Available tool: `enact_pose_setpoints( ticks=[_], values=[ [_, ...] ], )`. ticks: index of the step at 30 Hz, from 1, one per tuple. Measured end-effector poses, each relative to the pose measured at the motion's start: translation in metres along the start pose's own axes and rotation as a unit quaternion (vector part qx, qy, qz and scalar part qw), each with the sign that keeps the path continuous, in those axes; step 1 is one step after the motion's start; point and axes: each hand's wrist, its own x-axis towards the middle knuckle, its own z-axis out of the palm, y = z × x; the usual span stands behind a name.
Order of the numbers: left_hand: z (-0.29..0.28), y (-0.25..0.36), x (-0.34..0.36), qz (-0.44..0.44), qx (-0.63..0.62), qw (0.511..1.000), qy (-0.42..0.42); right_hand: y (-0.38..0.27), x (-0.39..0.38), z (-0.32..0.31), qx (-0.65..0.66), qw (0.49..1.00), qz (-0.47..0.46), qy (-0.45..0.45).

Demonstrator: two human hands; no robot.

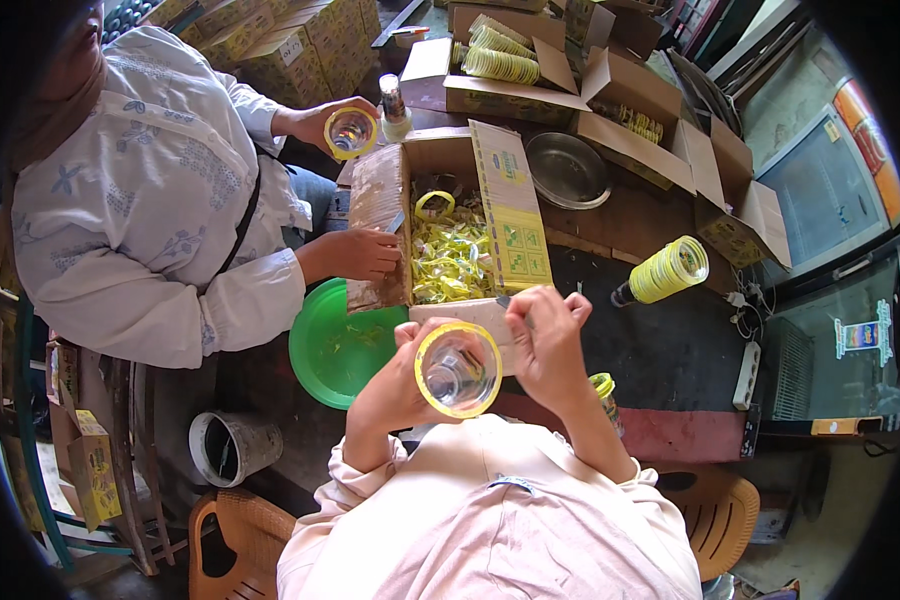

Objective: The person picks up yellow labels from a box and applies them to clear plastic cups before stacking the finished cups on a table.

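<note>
Left hand (392, 388): fingers curled part-closed around the side of a clear cup (458, 370) with a yellow rim. Cup is at the bench's near edge, between the carton and the wearer's chest, its round end facing up toward the camera.

Right hand (550, 345): fingertips pinched together on a small dark flat piece (503, 302), mostly hidden; exact kind cannot be told. Hand is just right of the cup.

Open carton (515, 205), beyond both hands, contains yellow scraps (450, 260). Green basin (315, 345) lies left of the cup. Stack of yellow-rimmed cups (667, 272) is tilted toward the right edge of the bench (620, 350); round metal tray (568, 170) is nearer the far edge. Co-worker (140, 200) at the left edge holds another yellow-rimmed cup (351, 133).
</note>
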Motion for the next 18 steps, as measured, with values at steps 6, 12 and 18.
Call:
enact_pose_setpoints(
  ticks=[6,12,18],
  values=[
    [0.004,-0.011,-0.012,-0.053,-0.069,0.996,0.019,0.004,0.005,-0.007,0.053,0.998,0.014,0.006],
    [0.002,-0.012,-0.009,-0.088,-0.31,0.946,0.046,0.045,0.021,0.019,0.097,0.994,0.044,-0.029],
    [0.008,-0.032,-0.012,-0.115,-0.552,0.825,0.031,0.082,0.047,0.062,0.03,0.996,0.057,-0.063]
  ],
)
